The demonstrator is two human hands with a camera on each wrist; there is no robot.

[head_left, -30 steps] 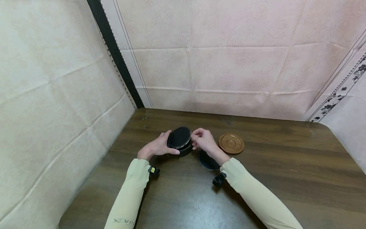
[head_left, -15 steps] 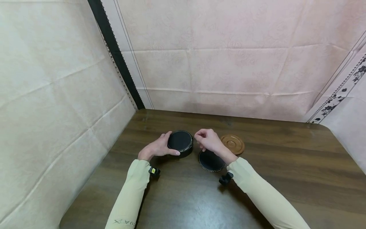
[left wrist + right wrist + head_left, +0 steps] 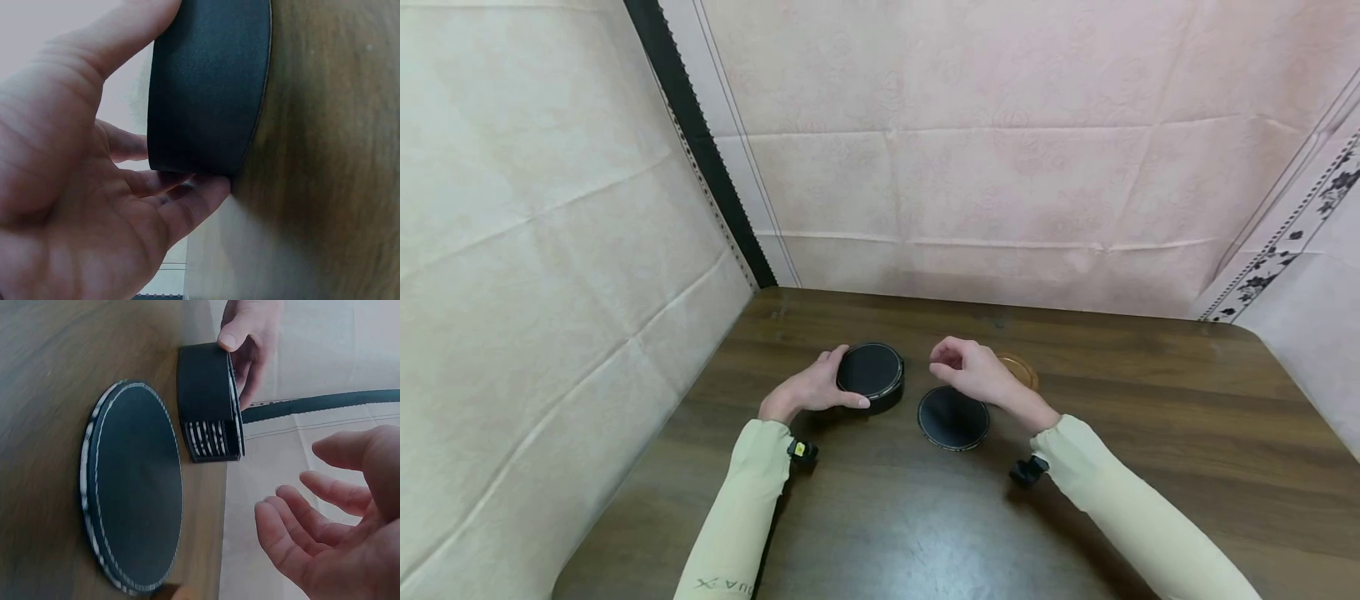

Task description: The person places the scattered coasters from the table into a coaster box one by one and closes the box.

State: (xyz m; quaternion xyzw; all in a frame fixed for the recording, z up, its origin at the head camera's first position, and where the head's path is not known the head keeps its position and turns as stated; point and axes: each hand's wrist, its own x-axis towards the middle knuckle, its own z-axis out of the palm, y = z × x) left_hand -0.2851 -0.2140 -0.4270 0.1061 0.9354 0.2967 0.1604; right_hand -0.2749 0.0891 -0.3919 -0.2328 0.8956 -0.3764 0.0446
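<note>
My left hand (image 3: 812, 390) holds a round black coaster holder (image 3: 209, 87) on the table, its thumb on the near side and fingers round the far side. Through a slot in the holder's wall, the right wrist view shows several stacked coasters (image 3: 206, 437) with pale stitched edges. Another black coaster (image 3: 870, 370) covers the holder's top. To the right, my right hand (image 3: 979, 374) hovers with loosely bent fingers and nothing in them. Below it a round black coaster (image 3: 953, 419) with pale edge stitching lies flat on the table.
A round brown wooden coaster (image 3: 1024, 372) lies behind my right forearm, partly hidden. The brown wood-grain table (image 3: 880, 517) meets a hanging pale cloth (image 3: 985, 200) at the back and another cloth (image 3: 565, 275) on the left.
The top coaster, raised and uneven at first, now sits lower on the holder. My right hand has left it and moved right, covering more of the wooden coaster. My left hand stays put.
</note>
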